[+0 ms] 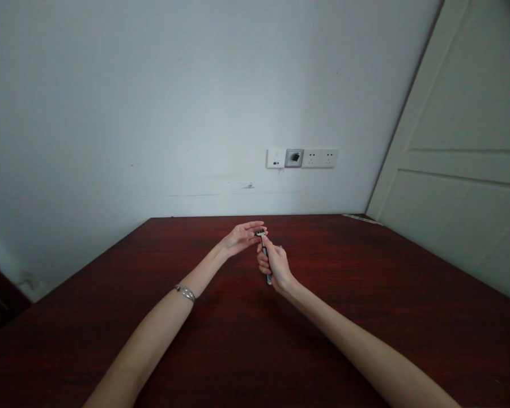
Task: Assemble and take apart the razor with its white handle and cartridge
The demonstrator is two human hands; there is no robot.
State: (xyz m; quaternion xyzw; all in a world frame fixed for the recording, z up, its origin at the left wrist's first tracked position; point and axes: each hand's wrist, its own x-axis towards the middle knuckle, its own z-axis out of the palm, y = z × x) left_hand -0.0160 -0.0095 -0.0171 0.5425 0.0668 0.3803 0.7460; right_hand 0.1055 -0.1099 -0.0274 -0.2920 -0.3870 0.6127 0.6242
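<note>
My right hand (278,263) is wrapped round the handle of a razor (264,250), with the thumb lying along its upper part. The razor has a dark head at the top and a black and silver handle whose lower end sticks out below the fingers. My left hand (240,237) is right at the razor's head, fingers stretched out towards the right behind and around it. Whether those fingertips touch the head cannot be made out. A silver bracelet (186,292) circles the left wrist. Both hands are above the dark red table.
The dark red wooden table (221,351) runs up to a pale wall (187,102). Wall sockets (318,158) and a grey-framed outlet (294,158) sit above its back edge. A pale panelled door (459,209) stands at the right. A thin flat strip (361,219) lies at the back right corner.
</note>
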